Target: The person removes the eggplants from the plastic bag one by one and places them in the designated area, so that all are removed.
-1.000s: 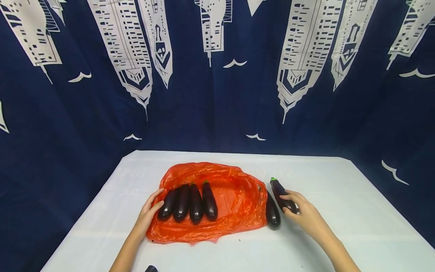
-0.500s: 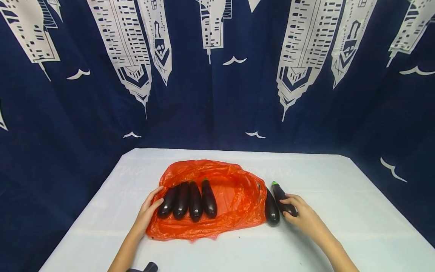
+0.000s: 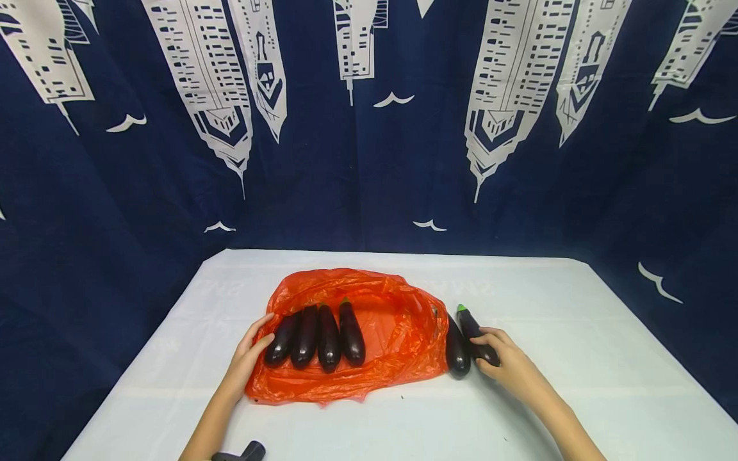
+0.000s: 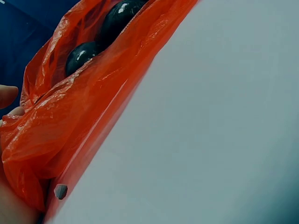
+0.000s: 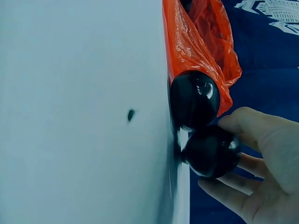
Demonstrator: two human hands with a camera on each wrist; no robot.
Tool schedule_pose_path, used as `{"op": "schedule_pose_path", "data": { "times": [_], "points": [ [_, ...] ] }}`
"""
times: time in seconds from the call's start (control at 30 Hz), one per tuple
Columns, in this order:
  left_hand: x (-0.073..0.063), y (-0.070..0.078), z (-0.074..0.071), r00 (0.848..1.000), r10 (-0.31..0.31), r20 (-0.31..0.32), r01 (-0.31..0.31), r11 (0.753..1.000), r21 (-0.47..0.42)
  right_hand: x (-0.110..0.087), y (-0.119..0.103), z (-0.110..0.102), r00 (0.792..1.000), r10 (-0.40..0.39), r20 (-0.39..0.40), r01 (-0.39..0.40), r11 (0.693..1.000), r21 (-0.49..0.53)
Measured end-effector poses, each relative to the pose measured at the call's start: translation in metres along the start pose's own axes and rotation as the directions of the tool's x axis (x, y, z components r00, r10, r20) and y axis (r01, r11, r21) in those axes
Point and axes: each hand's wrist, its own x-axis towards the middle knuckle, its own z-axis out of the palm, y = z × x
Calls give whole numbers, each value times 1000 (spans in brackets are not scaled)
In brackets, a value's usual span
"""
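Observation:
An orange-red plastic bag (image 3: pixel 398 374) lies on the white table with its mouth spread open. Several dark, glossy eggplants (image 3: pixel 329 339) rest side by side in its left half, and the right half shows bare plastic. At the left edge my left hand (image 3: pixel 242 365) holds the bag's rim, thumb inside near the leftmost eggplant. My right hand (image 3: pixel 513 368) grips an eggplant (image 3: pixel 469 326) by its thick end, its green stem pointing away. Another eggplant (image 3: pixel 458 352) lies against the bag's right side; in the right wrist view the held eggplant (image 5: pixel 212 153) sits right beside it.
The white table (image 3: pixel 369 429) carries a few tiny dark specks. A dark blue curtain (image 3: pixel 357 211) with white building prints hangs behind it. Near the left forearm, a black object (image 3: pixel 250 451) juts in at the bottom edge.
My right hand has shifted the held eggplant left, toward the one beside the bag, and the gap between them has narrowed. The left hand keeps its place on the bag. The head view has tilted slightly.

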Motion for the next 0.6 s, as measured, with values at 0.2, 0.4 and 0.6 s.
{"op": "schedule_pose_path", "data": {
  "times": [0.2,0.4,0.6],
  "points": [
    [1,0,0,1000,3,-1,-3,1000,0,0,3,3,999,-42,-6,42,999,-25],
    [-1,0,0,1000,-8,1,8,1000,-1,-2,3,3,1000,-15,9,15,998,-62],
    [-1,1,0,1000,-5,5,5,1000,-15,0,1,0,1000,23,17,-21,993,-117]
  ]
}}
